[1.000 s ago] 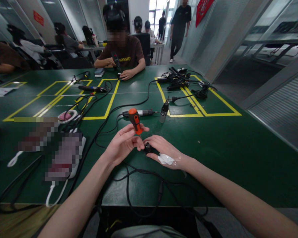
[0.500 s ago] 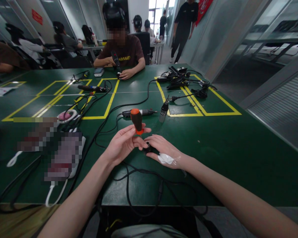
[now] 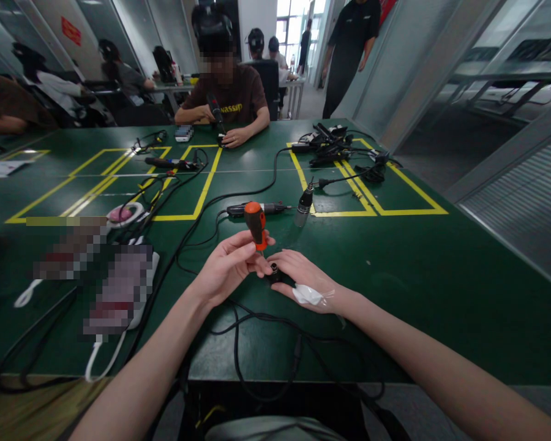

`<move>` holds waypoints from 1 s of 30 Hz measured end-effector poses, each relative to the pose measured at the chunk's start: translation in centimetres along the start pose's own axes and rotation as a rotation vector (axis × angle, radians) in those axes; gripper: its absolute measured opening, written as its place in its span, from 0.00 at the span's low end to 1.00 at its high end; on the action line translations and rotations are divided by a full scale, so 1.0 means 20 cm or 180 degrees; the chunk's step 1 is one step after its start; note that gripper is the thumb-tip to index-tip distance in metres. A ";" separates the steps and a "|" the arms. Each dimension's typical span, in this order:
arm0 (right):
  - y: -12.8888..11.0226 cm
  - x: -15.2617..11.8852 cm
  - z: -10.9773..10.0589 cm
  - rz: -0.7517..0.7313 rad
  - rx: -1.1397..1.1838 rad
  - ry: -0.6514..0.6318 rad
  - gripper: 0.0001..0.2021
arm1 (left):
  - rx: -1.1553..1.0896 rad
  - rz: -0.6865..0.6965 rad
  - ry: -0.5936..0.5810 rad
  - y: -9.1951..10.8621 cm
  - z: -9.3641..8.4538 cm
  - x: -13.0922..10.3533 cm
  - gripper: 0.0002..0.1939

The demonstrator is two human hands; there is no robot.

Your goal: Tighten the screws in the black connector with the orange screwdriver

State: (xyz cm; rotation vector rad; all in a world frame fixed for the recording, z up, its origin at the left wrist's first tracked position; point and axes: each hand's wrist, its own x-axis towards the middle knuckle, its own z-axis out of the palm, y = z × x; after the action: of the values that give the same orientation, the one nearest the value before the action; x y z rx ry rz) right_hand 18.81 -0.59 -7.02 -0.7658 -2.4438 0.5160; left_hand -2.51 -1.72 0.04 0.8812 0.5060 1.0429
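Note:
My left hand (image 3: 232,263) has its fingers closed around a screwdriver (image 3: 256,225) with an orange and dark handle, held nearly upright with its shaft pointing down. Just below, my right hand (image 3: 300,275) rests on the table and grips a small black part (image 3: 274,273) with a metal ring at its top. The screwdriver's tip is hidden behind my left fingers, so I cannot tell whether it touches the part. White tape covers the base of my right thumb. Beyond my hands lies a corded electric screwdriver (image 3: 259,210), and right of it stands a dark bottle-like tool with a thin tip (image 3: 304,204).
Black cables (image 3: 257,315) loop across the green table (image 3: 417,294) in front of me. Two phone-like blurred devices (image 3: 119,288) and a tape roll (image 3: 128,214) lie left. Black adapters and cords (image 3: 328,144) are heaped far right. Opposite, a co-worker (image 3: 232,92) uses a power screwdriver.
The screwdriver handle has shifted slightly and my left thumb has moved on it. My right hand stays in place. The person walking in the background has moved to the right.

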 end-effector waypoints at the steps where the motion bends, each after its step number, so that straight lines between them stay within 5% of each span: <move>1: 0.00 0.00 0.00 0.0007 0.0003 -0.0001 0.13 | 0.0010 0.0011 -0.0031 0.00 0.00 0.00 0.12; 30: -0.01 0.00 -0.01 0.0008 -0.0025 -0.0079 0.11 | 0.0078 0.0065 0.0055 0.00 0.00 0.00 0.14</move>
State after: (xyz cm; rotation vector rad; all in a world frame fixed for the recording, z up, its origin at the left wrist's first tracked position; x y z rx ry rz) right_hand 18.82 -0.67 -6.65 -0.7702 -2.4694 0.5201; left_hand -2.50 -1.75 0.01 0.9013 0.5261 1.0657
